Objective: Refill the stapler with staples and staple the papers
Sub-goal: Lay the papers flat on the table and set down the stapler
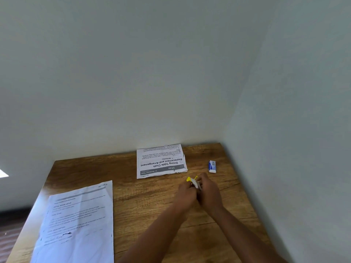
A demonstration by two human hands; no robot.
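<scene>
Both hands, left hand (187, 192) and right hand (209, 188), close their fingers around the small yellow-and-white stapler (194, 182) above the brown wooden table (152, 202). This looks like the refilling step, though I cannot tell if staples are in. Next, the folded printed papers (161, 161) beyond need stapling.

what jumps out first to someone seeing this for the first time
Two hands, left hand and right hand, meet mid-table around a small yellow and white stapler. Beyond them a folded printed sheet lies by the wall, a small blue and white box to its right.
</scene>
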